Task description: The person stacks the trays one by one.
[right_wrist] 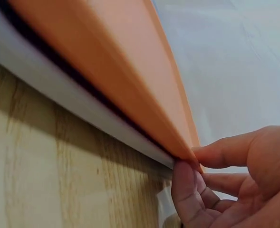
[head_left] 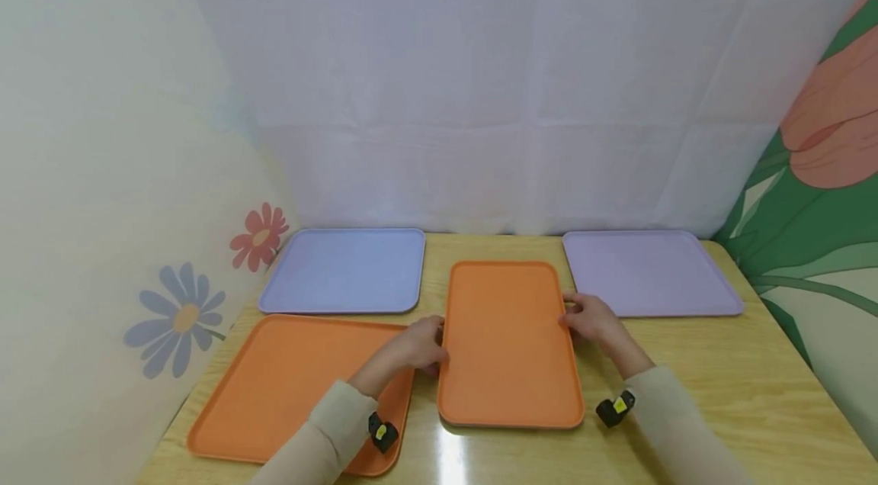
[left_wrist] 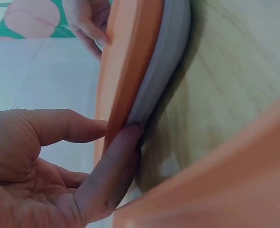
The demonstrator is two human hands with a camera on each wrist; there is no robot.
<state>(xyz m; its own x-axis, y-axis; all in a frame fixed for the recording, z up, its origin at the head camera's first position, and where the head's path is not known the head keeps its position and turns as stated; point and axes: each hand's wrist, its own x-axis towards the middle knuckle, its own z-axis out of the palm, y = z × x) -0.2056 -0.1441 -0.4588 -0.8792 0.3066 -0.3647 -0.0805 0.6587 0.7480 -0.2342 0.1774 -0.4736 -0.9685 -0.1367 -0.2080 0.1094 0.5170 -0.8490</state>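
Note:
In the head view a small orange tray lies lengthwise in the middle of the table, between both hands. Under it, a pale grey tray shows its edge in the left wrist view, and the right wrist view shows that pale edge too. My left hand pinches the orange tray's left edge, one fingertip on the orange rim and another against the grey edge. At the opposite long side, my right hand pinches the orange rim between thumb and fingers, a little farther from me than the left.
A larger orange tray lies at the front left, beneath my left forearm. Behind it is a blue tray, and a purple tray lies at the back right. White cloth hangs behind the wooden table; flower-patterned walls flank it.

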